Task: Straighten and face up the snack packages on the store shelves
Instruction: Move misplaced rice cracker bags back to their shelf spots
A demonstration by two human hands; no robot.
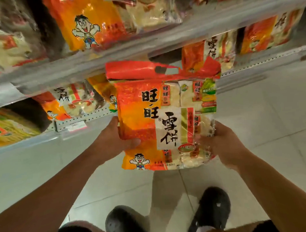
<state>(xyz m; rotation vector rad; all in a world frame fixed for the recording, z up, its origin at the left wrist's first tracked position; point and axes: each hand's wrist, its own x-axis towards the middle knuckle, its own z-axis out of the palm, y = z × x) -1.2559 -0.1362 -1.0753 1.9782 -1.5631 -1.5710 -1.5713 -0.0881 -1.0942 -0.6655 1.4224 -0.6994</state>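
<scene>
We hold a large orange-and-red rice cracker bag (164, 115) out in front of the shelves, clear of them and above the pale tiled floor (256, 118), its printed front turned toward us and its red header with the cut-out handle uppermost. Our left hand (117, 137) grips the bag's left edge, thumb pressed across the orange front and fingers curled behind, out of sight. Our right hand (220, 145) clasps the lower right corner, fingers wrapped over the clear window where the wrapped crackers show. Taking it by both lower sides appears to keep the floppy bag upright and flat, so the label can be checked before it goes back facing outward. Behind it, the middle shelf (81, 122) carries matching bags (70, 103), several leaning at angles; one orange bag (85, 19) on the upper shelf (144, 43) also slants, and more stand to the right (269, 33). We judge the likely slot to be the gap on the middle shelf behind the held bag. Black shoes (211, 207) show below.
</scene>
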